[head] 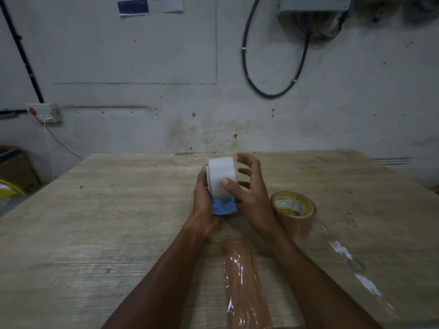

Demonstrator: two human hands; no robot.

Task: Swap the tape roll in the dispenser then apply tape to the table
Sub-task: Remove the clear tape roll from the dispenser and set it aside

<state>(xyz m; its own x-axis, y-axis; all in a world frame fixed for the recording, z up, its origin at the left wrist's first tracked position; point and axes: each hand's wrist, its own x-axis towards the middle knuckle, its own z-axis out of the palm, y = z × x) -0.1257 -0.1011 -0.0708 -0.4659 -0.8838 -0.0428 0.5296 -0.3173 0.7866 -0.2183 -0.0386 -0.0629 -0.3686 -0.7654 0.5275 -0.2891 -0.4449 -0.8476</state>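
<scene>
Rear wall (142,55) is grey plaster, stained and pitted, under dim light. It carries pinned papers (133,7), a grey metal box (313,5) with a looped black cable (247,72) hanging below it, a slanting black conduit (23,58), and a switch plate (45,112) with a thin white wire trailing down. A pale wood-grain table (95,222) stands against the wall, with a cardboard box (16,169) and a yellow fan guard (10,188) at far left.

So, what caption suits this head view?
Left hand grips white tape roll with blue dispenser; right hand presses its thumb on it; brown tape roll beside.
</scene>
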